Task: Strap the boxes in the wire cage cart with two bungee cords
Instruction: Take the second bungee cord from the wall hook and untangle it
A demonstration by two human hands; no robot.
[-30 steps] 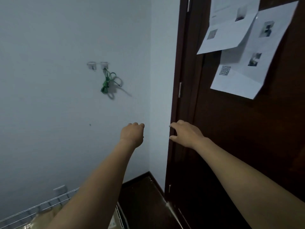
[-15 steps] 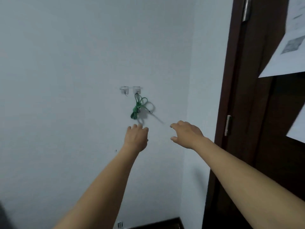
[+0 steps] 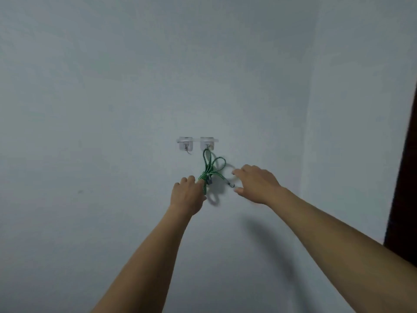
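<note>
A green bungee cord (image 3: 208,169), coiled into a knotted bundle, hangs from the right-hand one of two clear wall hooks (image 3: 207,143). My left hand (image 3: 186,196) is raised to the bundle's lower part, its thumb side against the cord; its back hides whether the fingers close round it. My right hand (image 3: 256,185) hovers just right of the bundle with fingers spread, next to the cord's metal end hook (image 3: 231,184), and holds nothing. The left wall hook (image 3: 185,143) carries no cord. Neither the cart nor the boxes are in view.
A plain pale wall fills the view, with a corner (image 3: 310,132) to the right. A dark brown door frame (image 3: 404,177) runs along the right edge.
The view has swung left and up, away from the door and the cart. Both hands have risen to the hanging green cord; the left now touches the bundle.
</note>
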